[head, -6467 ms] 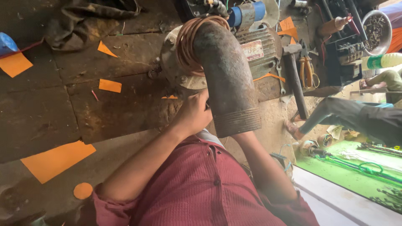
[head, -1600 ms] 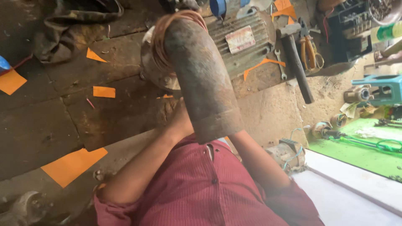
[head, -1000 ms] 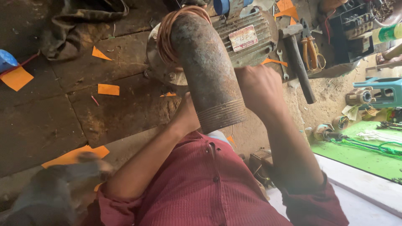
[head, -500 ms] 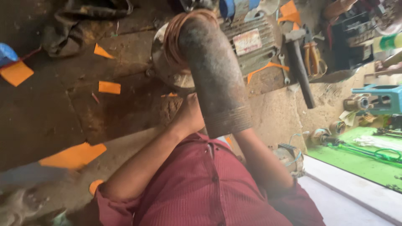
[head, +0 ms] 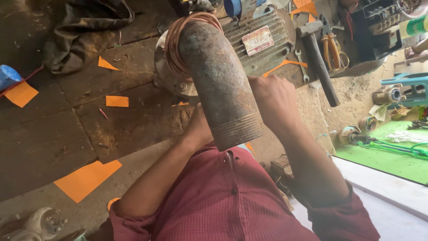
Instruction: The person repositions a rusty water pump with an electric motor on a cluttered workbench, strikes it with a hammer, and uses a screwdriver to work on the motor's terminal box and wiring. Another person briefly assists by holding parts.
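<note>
While the rusty pipe (head: 220, 85) stands centre frame, tilted toward 11 o'clock into the copper coil (head: 178, 44), the right hand (head: 274, 98) curls at its 3 o'clock side; the left hand (head: 200, 127) hides behind, fingers' state untellable.

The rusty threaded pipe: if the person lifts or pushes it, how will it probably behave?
The rusty pipe looks like thick steel, so probably heavy and fully stiff. Its rough, corroded surface and threaded end should grip well, not slip. Being round, it may roll if laid down. The left hand and right hand are at its lower part.
</note>
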`<action>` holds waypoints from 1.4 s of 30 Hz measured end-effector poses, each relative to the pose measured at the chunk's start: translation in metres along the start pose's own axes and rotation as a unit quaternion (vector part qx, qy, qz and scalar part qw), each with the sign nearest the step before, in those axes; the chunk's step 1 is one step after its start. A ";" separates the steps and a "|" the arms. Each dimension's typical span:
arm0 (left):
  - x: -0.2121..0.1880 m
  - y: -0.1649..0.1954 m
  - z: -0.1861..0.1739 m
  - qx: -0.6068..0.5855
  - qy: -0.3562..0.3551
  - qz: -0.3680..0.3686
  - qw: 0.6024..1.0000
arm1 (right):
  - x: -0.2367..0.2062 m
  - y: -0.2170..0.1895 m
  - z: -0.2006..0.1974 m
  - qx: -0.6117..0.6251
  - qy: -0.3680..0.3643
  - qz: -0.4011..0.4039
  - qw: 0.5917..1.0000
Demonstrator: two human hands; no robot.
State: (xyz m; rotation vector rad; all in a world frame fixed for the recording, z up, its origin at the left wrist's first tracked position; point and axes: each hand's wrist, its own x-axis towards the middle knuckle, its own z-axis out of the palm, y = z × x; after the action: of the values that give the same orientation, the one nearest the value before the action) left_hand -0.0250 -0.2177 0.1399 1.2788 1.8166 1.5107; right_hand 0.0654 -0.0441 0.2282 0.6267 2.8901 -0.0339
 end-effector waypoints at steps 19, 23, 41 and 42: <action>0.000 -0.006 0.001 0.004 -0.012 -0.022 1.000 | -0.012 -0.023 0.164 0.293 0.077 -0.072 0.950; -0.002 -0.004 0.001 0.012 -0.011 -0.027 1.000 | -0.016 -0.012 0.188 0.376 0.030 -0.064 0.924; 0.003 0.003 0.009 -0.027 0.005 -0.014 1.000 | 0.050 -0.002 -0.012 -0.072 -0.011 -0.111 0.991; 0.004 0.003 0.010 -0.020 0.011 -0.005 1.000 | 0.052 0.001 -0.009 -0.067 -0.012 -0.124 0.990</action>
State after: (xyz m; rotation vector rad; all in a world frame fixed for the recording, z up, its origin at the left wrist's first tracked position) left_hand -0.0180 -0.2091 0.1403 1.2382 1.7948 1.5545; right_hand 0.0172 -0.0216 0.2278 0.2390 2.8978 0.1183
